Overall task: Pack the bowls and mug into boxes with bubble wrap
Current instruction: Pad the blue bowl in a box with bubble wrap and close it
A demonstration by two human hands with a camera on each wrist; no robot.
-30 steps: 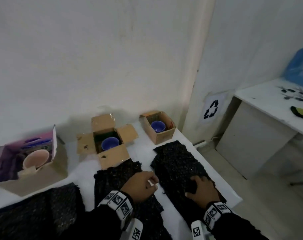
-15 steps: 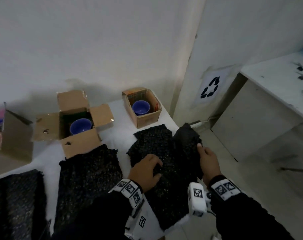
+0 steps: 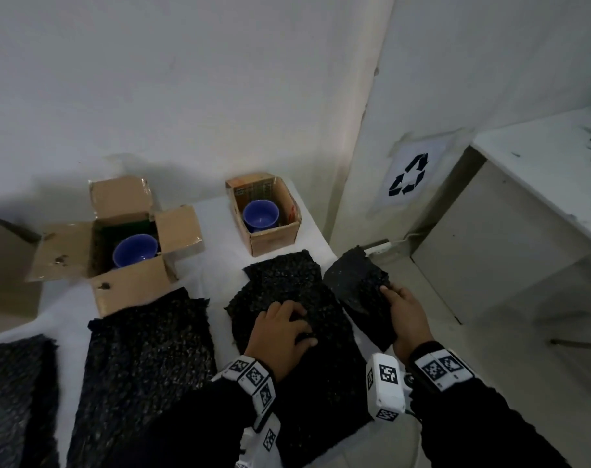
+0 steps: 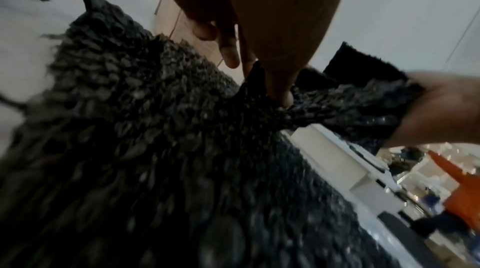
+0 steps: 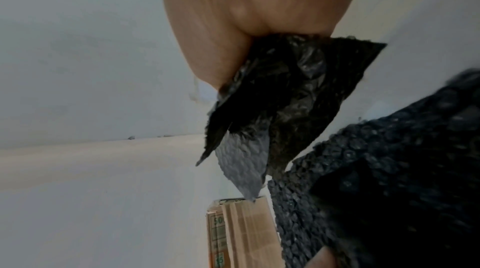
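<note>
Two blue bowls sit in open cardboard boxes at the back of the white table (image 3: 219, 261): one bowl (image 3: 135, 249) in the flapped box (image 3: 128, 288), the other bowl (image 3: 261, 214) in the small box (image 3: 273, 241). Black bubble wrap sheets lie in front. My left hand (image 3: 300, 329) presses down on the rightmost flat sheet (image 3: 284, 282), fingertips (image 4: 284, 96) digging into it. My right hand (image 3: 393, 295) grips a separate sheet (image 3: 354, 285) lifted off the table's right edge; in the right wrist view that wrap (image 5: 285, 98) hangs from my fist. No mug is in view.
A third box (image 3: 7, 265) is cut off at the left edge. More wrap sheets lie at the middle (image 3: 145, 359) and left (image 3: 13, 393). Past the table's right edge are bare floor, a white desk (image 3: 540, 184) and a recycling sign (image 3: 408, 173) on the wall.
My view swung right, losing the mug box. My left hand moved from the middle sheet onto the right one. My right hand peeled a sheet up and off to the right.
</note>
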